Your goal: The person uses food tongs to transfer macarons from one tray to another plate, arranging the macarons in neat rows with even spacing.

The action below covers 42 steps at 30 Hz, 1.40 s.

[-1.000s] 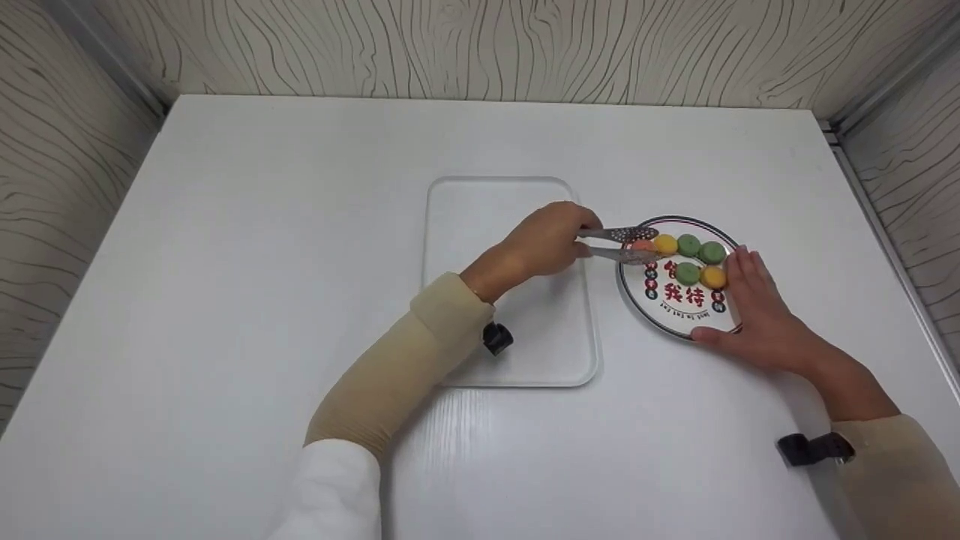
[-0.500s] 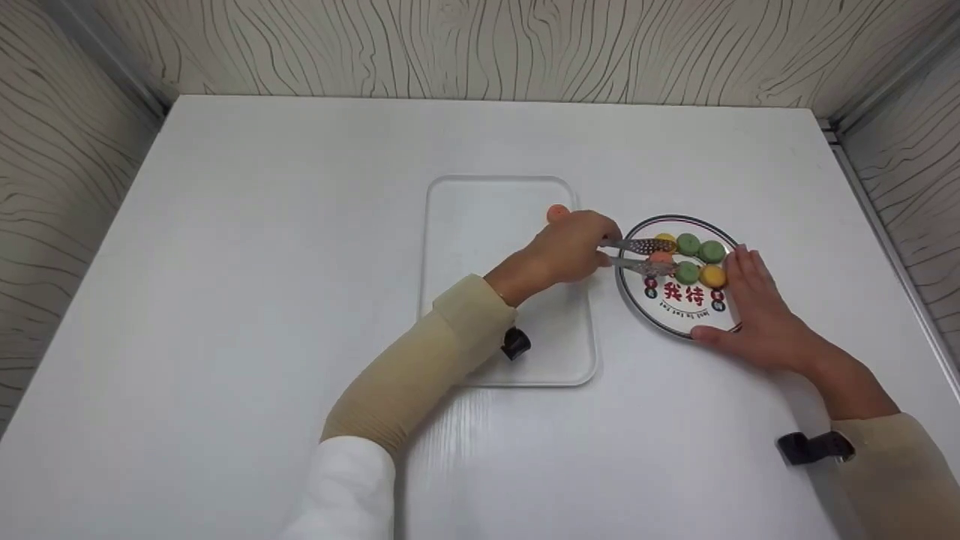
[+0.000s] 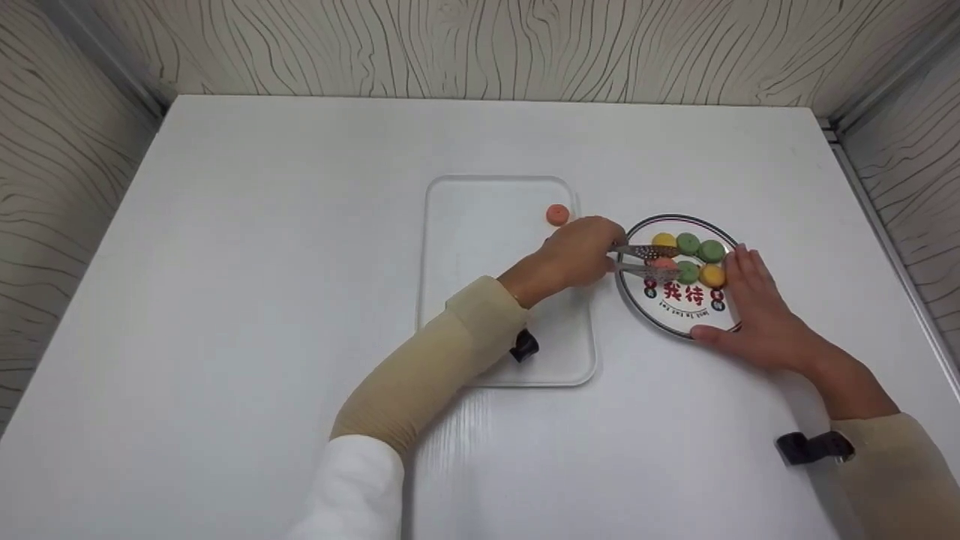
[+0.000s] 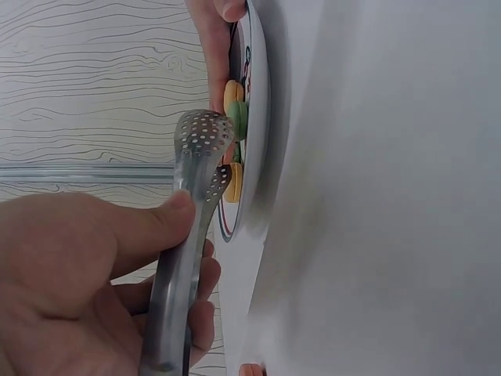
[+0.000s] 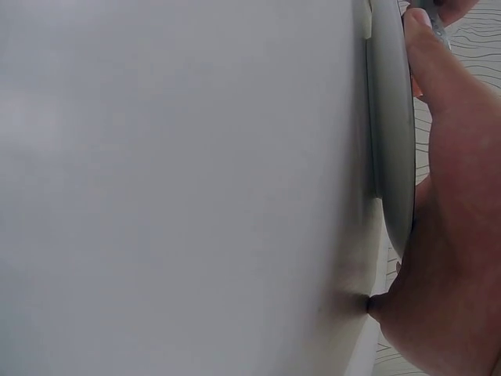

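My left hand [image 3: 577, 255] grips metal tongs [image 4: 205, 133] with perforated tips, thumb on one arm and fingers on the other. Over the plate's left part the tips straddle an orange macaron [image 3: 664, 265]; whether they press on it I cannot tell. That macaron sits left of a green one [image 3: 688, 273] and a yellow one [image 3: 713, 276]. Behind them lie a yellow macaron [image 3: 664, 241] and two green macarons [image 3: 688, 243]. My right hand [image 3: 765, 319] rests against the right rim of the round plate [image 3: 679, 324], fingers extended, thumb at its near edge.
A white rectangular tray [image 3: 480, 225] lies beneath the left forearm, left of the plate. One orange macaron [image 3: 557, 214] is near the tray's right edge. Patterned panels [image 3: 480, 49] border the white table [image 3: 262, 225] at the back and sides.
The left hand and tongs have shifted right and slightly nearer, and the orange macaron on the plate moved with them toward the green one. The tray's macaron has come into view. Right hand unmoved.
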Tool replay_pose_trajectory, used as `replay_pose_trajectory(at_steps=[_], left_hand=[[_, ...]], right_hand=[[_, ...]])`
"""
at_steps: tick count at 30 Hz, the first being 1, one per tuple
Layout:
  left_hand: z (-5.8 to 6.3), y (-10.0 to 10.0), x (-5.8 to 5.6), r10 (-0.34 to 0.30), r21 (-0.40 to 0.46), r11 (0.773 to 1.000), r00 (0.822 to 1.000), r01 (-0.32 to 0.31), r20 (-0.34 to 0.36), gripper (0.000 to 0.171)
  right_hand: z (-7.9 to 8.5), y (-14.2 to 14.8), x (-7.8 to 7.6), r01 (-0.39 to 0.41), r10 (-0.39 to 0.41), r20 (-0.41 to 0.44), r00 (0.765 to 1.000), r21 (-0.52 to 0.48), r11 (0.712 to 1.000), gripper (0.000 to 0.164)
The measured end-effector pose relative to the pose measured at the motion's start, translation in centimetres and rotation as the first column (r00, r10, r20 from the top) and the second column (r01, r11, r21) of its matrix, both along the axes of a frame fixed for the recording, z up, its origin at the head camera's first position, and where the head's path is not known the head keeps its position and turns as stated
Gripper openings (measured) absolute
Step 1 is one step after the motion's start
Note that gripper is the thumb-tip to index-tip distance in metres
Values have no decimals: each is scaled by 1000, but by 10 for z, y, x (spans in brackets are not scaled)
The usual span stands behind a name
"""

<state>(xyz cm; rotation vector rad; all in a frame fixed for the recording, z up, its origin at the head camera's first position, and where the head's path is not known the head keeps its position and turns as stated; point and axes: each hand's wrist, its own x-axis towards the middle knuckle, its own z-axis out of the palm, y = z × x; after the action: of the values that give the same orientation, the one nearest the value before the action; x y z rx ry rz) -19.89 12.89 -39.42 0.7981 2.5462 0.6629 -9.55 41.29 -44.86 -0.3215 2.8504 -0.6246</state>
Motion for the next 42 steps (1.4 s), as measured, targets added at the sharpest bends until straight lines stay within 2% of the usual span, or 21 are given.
replay_pose_trajectory(at_steps=[10, 26, 42], left_hand=[[-8, -1, -2, -34, 21, 999, 999, 35, -29, 33], [-12, 5, -2, 1, 29, 1000, 1000, -1, -10, 34], [-14, 2, -5, -13, 32, 999, 1000, 14, -22, 35]], right_hand=[[-2, 0, -1, 5, -5, -10, 1000, 1, 1000, 122], [-1, 0, 0, 5, -5, -12, 1000, -4, 1000, 121], [0, -1, 1, 25, -25, 15, 1000, -3, 1000, 121]])
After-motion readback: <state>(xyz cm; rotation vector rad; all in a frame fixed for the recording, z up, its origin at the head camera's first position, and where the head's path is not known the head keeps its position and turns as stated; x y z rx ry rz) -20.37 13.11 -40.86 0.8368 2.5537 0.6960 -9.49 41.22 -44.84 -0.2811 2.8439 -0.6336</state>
